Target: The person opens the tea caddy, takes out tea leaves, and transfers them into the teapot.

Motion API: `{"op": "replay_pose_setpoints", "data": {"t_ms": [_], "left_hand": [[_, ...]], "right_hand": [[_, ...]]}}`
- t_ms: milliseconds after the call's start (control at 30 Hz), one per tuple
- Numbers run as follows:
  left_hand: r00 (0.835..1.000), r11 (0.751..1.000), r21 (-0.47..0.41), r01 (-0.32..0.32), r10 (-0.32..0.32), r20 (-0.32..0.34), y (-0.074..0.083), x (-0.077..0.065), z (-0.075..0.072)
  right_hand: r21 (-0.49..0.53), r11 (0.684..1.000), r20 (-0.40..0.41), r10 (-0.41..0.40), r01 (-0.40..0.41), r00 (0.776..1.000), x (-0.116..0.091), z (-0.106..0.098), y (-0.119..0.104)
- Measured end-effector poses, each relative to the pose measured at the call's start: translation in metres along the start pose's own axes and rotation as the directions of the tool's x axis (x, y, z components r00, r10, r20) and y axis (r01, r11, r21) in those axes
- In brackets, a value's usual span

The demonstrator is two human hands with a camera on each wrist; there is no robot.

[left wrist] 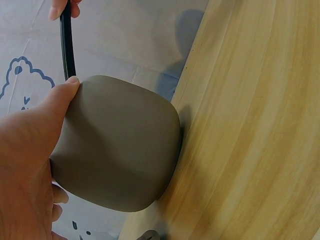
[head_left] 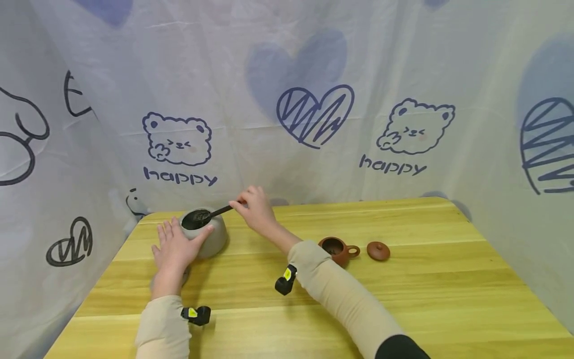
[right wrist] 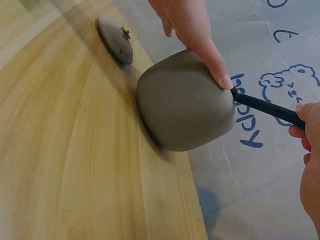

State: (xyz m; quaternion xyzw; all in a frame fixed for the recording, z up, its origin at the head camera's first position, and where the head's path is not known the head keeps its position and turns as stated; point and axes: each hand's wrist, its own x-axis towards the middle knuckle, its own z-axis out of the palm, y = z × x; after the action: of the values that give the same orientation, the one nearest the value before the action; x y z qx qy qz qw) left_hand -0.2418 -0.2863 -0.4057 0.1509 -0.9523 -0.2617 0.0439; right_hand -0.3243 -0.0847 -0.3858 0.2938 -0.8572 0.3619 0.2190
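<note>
A round grey jar (head_left: 217, 236) stands at the left of the table, its dark mouth turned up. My left hand (head_left: 176, 246) grips the jar by its upper side, thumb near the rim and fingers across on the far side. Between the fingertips of my right hand (head_left: 256, 209) is the handle of a black spoon-like scoop (head_left: 222, 210). The scoop's far end is inside the jar mouth, where dark loose bits show. In the right wrist view the handle (right wrist: 267, 107) slants past my left thumb at the rim; the jar wall hides its tip.
Beneath my left wrist lies a grey knobbed lid (right wrist: 114, 40), apart from the jar. A reddish-brown teapot (head_left: 342, 255) sits uncovered beyond my right forearm, dark bits inside. Its lid (head_left: 378, 251) lies to the right. A printed cloth (head_left: 233, 89) hangs behind the wooden table (head_left: 430, 294).
</note>
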Motion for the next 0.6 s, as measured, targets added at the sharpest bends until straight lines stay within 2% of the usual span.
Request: {"op": "replay_pose_setpoints", "data": {"t_ms": [233,600], "left_hand": [[1.0,1.0,0.001,0.005,-0.005,0.003,-0.001,0.0,0.001],[1.0,1.0,0.01,-0.01,0.01,-0.016,-0.001,0.002,0.001]], "right_hand": [[0.028,0.999,-0.013,0.033,-0.032,0.999,-0.003,-0.004,-0.002],[0.076,0.997,-0.07,0.016,-0.011,0.997,-0.008,-0.024,0.002]]}}
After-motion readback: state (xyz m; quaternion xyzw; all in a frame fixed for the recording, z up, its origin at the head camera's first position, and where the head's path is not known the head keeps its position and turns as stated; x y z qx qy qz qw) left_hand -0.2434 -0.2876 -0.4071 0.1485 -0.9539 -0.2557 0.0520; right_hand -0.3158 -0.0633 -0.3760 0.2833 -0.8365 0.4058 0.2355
